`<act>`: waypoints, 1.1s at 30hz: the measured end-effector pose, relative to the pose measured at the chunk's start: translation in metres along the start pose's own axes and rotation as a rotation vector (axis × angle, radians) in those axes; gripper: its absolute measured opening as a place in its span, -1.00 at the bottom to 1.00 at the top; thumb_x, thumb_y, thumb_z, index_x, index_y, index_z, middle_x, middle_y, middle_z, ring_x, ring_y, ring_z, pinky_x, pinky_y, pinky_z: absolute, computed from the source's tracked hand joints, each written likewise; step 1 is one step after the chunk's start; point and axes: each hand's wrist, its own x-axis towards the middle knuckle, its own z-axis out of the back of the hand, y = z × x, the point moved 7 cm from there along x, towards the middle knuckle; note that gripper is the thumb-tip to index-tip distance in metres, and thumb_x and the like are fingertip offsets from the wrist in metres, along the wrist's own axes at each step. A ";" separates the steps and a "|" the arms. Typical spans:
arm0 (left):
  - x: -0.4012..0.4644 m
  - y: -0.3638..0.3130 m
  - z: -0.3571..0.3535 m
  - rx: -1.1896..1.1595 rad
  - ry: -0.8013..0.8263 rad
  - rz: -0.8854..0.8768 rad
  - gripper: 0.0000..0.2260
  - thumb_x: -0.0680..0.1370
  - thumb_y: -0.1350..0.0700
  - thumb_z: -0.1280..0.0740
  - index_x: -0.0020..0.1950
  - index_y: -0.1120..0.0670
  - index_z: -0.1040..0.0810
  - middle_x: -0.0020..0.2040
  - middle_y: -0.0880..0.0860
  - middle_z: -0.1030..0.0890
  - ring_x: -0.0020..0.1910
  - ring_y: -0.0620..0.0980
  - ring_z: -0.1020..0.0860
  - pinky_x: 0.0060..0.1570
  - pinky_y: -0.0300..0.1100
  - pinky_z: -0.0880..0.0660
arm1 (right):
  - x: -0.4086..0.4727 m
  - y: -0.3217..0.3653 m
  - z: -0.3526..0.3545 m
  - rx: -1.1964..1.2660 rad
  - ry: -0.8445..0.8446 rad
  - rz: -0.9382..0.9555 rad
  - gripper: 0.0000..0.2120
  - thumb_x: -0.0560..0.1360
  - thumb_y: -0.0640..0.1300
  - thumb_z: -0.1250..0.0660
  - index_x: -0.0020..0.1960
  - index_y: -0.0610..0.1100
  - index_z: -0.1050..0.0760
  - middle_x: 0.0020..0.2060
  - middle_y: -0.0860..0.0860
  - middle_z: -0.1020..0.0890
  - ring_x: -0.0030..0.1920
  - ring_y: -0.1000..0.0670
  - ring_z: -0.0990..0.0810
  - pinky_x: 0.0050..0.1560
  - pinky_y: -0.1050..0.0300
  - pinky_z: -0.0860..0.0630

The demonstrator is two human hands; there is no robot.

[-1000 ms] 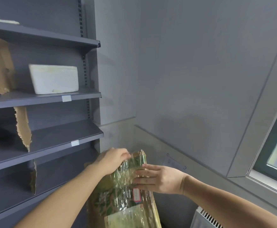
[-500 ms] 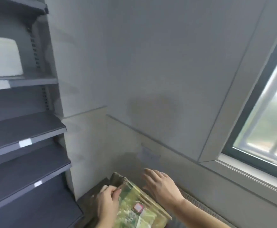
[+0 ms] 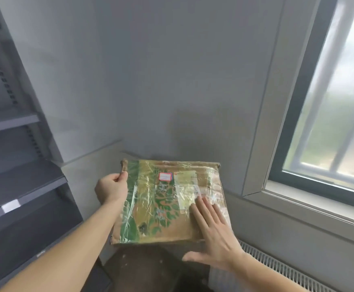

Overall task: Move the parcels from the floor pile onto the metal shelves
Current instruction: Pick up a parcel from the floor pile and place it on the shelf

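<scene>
The left hand (image 3: 111, 189) is curled, with its thumb on top, and it pinches the left edge of the parcel (image 3: 163, 199). The right hand (image 3: 214, 234) lies flat on the parcel's top near the right side, fingers straight and close together, thumb sticking out. Both bare arms reach forward from below.

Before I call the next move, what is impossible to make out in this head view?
- Floor pile: out of frame below; the parcel and both arms cover the lower middle.
- Parcel labels: print too small and blurred under shiny tape.
- Shelves: cut off by the left edge.
- Left hand fingertips: hidden behind the parcel's edge.
- Right hand: fully visible, flat on top.
</scene>
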 end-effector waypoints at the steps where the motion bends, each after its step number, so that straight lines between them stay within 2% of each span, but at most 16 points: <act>1: 0.005 -0.005 0.007 -0.022 -0.012 0.020 -0.79 0.55 0.05 -0.42 -0.05 0.19 -0.71 -0.27 0.05 -0.62 -0.19 0.13 -0.59 -0.04 -0.01 -0.60 | 0.004 -0.002 0.003 -0.054 -0.004 0.026 0.14 0.32 0.59 -0.17 0.61 -0.10 0.10 0.59 -0.11 0.06 0.58 -0.16 0.13 0.50 -0.18 0.09; 4: 0.012 -0.017 0.024 -0.043 -0.031 0.036 -0.81 0.54 0.03 -0.43 -0.11 0.14 -0.71 -0.29 0.05 -0.63 -0.27 0.06 -0.55 -0.19 -0.13 -0.53 | 0.020 -0.005 0.016 -0.092 -0.047 0.049 0.08 0.32 0.41 -0.37 0.61 -0.03 0.04 0.58 -0.13 -0.06 0.57 -0.21 0.03 0.43 -0.23 -0.06; 6: 0.012 -0.023 0.036 -0.047 -0.046 0.025 -0.79 0.55 0.02 -0.41 -0.25 0.06 -0.65 -0.30 0.06 -0.64 -0.31 0.04 -0.53 -0.22 -0.12 -0.49 | 0.026 -0.002 0.025 -0.096 -0.095 0.080 0.03 0.35 0.35 -0.39 0.61 -0.05 0.00 0.57 -0.15 -0.11 0.56 -0.23 -0.03 0.43 -0.22 -0.08; 7: 0.012 -0.024 0.042 -0.046 -0.048 0.017 -0.78 0.56 0.01 -0.40 -0.25 0.05 -0.64 -0.30 0.06 -0.64 -0.31 0.04 -0.53 -0.21 -0.12 -0.50 | 0.027 0.001 0.028 -0.106 -0.121 0.097 0.00 0.36 0.34 -0.38 0.61 -0.06 -0.02 0.57 -0.15 -0.12 0.56 -0.24 -0.05 0.43 -0.21 -0.08; 12: 0.003 -0.026 0.066 0.066 -0.046 -0.048 -0.77 0.59 -0.02 -0.34 -0.02 0.14 -0.65 -0.16 0.05 -0.66 -0.20 0.08 -0.57 -0.17 -0.12 -0.51 | 0.031 0.011 0.030 -0.117 -0.133 0.162 -0.13 0.44 0.30 -0.18 0.61 -0.07 -0.01 0.57 -0.12 -0.13 0.56 -0.24 -0.06 0.42 -0.19 -0.08; 14: -0.002 -0.026 0.074 0.157 -0.032 -0.098 -0.77 0.60 -0.03 -0.33 0.05 0.13 -0.60 -0.04 0.10 -0.66 -0.09 0.13 -0.60 -0.08 -0.03 -0.54 | 0.035 0.018 0.029 -0.120 -0.101 0.186 -0.12 0.43 0.26 -0.22 0.61 -0.08 0.00 0.57 -0.12 -0.14 0.55 -0.24 -0.10 0.41 -0.19 -0.09; 15: -0.006 -0.026 0.075 0.232 -0.013 -0.147 -0.71 0.59 -0.05 -0.33 0.19 0.12 -0.56 0.10 0.12 -0.63 0.06 0.15 -0.59 0.03 0.01 -0.52 | 0.038 0.021 0.028 -0.118 -0.086 0.196 -0.09 0.40 0.22 -0.29 0.61 -0.08 -0.02 0.56 -0.13 -0.15 0.54 -0.25 -0.12 0.40 -0.19 -0.09; 17: -0.020 -0.024 0.071 0.398 0.070 -0.252 -0.36 0.55 -0.14 -0.35 0.55 0.05 -0.23 0.46 0.10 -0.35 0.40 0.12 -0.37 0.31 0.03 -0.37 | 0.045 0.029 0.026 -0.105 -0.051 0.207 -0.04 0.33 0.15 -0.42 0.60 -0.09 -0.07 0.56 -0.13 -0.16 0.53 -0.26 -0.14 0.39 -0.21 -0.10; 18: -0.028 -0.023 0.070 0.508 0.099 -0.323 -0.22 0.53 -0.24 -0.32 0.61 0.00 -0.04 0.56 0.08 -0.14 0.51 0.11 -0.20 0.42 0.03 -0.24 | 0.049 0.033 0.024 -0.093 -0.034 0.216 -0.02 0.30 0.13 -0.46 0.59 -0.10 -0.10 0.56 -0.13 -0.16 0.53 -0.26 -0.14 0.39 -0.21 -0.10; 19: -0.037 -0.022 0.068 0.641 0.132 -0.415 -0.14 0.50 -0.36 -0.25 0.62 -0.05 0.08 0.60 0.04 0.05 0.56 0.11 -0.05 0.48 0.05 -0.06 | 0.053 0.039 0.020 -0.079 -0.017 0.229 -0.01 0.29 0.12 -0.48 0.59 -0.09 -0.12 0.56 -0.12 -0.17 0.53 -0.26 -0.15 0.38 -0.20 -0.11; 21: -0.058 -0.009 0.058 0.869 0.288 -0.571 -0.02 0.37 -0.57 -0.08 0.60 -0.11 0.22 0.58 -0.01 0.29 0.58 0.11 0.19 0.47 0.14 0.24 | 0.058 0.053 0.012 -0.051 0.016 0.254 -0.04 0.30 0.13 -0.45 0.58 -0.09 -0.13 0.55 -0.12 -0.19 0.53 -0.25 -0.17 0.38 -0.19 -0.11; 23: -0.079 0.017 0.055 1.062 0.511 -0.642 0.13 0.24 -0.64 -0.09 0.58 -0.10 0.32 0.53 0.03 0.41 0.54 0.11 0.35 0.48 0.22 0.31 | 0.063 0.074 0.001 -0.010 0.032 0.290 -0.07 0.31 0.16 -0.41 0.57 -0.09 -0.16 0.54 -0.12 -0.23 0.51 -0.26 -0.22 0.38 -0.18 -0.12; 25: -0.087 0.047 0.067 1.199 0.606 -0.614 0.22 0.25 -0.55 -0.28 0.57 -0.02 0.38 0.50 0.09 0.46 0.50 0.14 0.43 0.47 0.24 0.32 | 0.067 0.100 -0.013 0.017 0.083 0.339 -0.03 0.26 0.19 -0.47 0.56 -0.08 -0.20 0.52 -0.13 -0.27 0.48 -0.26 -0.28 0.37 -0.17 -0.12; 28: -0.083 0.086 0.109 1.290 0.527 -0.446 0.22 0.35 -0.29 -0.48 0.56 0.11 0.38 0.53 0.12 0.42 0.52 0.17 0.37 0.50 0.24 0.25 | 0.071 0.147 -0.034 0.019 0.164 0.440 0.03 0.12 0.20 -0.51 0.52 -0.08 -0.29 0.45 -0.13 -0.39 0.42 -0.25 -0.39 0.30 -0.15 -0.18; 31: -0.085 0.133 0.162 1.274 0.490 -0.246 0.05 0.48 -0.16 -0.43 0.58 0.11 0.32 0.57 0.11 0.34 0.55 0.16 0.31 0.52 0.19 0.23 | 0.073 0.198 -0.060 0.066 0.283 0.486 0.06 0.02 0.30 -0.49 0.45 -0.05 -0.38 0.34 -0.07 -0.52 0.31 -0.17 -0.53 0.24 -0.08 -0.40; 33: -0.094 0.160 0.186 1.268 0.536 -0.165 -0.03 0.51 -0.14 -0.39 0.60 0.07 0.27 0.59 0.09 0.28 0.57 0.13 0.26 0.52 0.16 0.22 | 0.070 0.226 -0.079 0.100 0.362 0.484 0.07 -0.06 0.44 -0.43 0.38 0.01 -0.42 0.22 0.00 -0.62 0.19 -0.08 -0.63 0.03 0.02 -0.61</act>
